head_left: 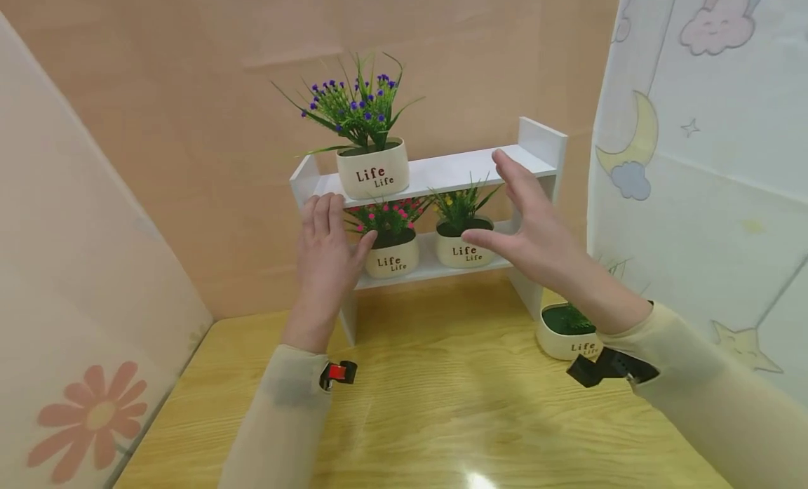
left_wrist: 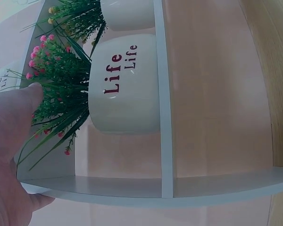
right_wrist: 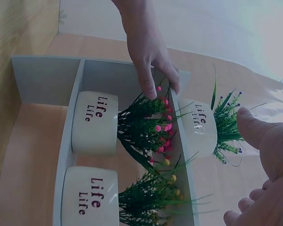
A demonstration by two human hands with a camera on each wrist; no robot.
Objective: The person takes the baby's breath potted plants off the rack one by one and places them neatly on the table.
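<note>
A white two-tier shelf (head_left: pixel 451 172) stands on the wooden table. My left hand (head_left: pixel 325 254) holds the left end of its upper board, fingers over the edge and thumb below. Right beside those fingers, a cream "Life" pot with purple flowers (head_left: pixel 374 172) sits on the upper board. Below are a pink-flowered pot (head_left: pixel 393 259), near my left thumb, and a yellow-flowered pot (head_left: pixel 463 252). My right hand (head_left: pixel 536 229) hovers before the shelf's right half, thumb and fingers spread, holding nothing. In the head view its thumb overlaps the yellow-flowered pot.
Another cream pot (head_left: pixel 562 338) with green leaves stands on the table (head_left: pixel 429 405) by the shelf's right foot, partly hidden by my right forearm. A peach backdrop (head_left: pixel 189 89) rises behind the shelf. Printed white panels (head_left: pixel 713 194) flank the table on both sides.
</note>
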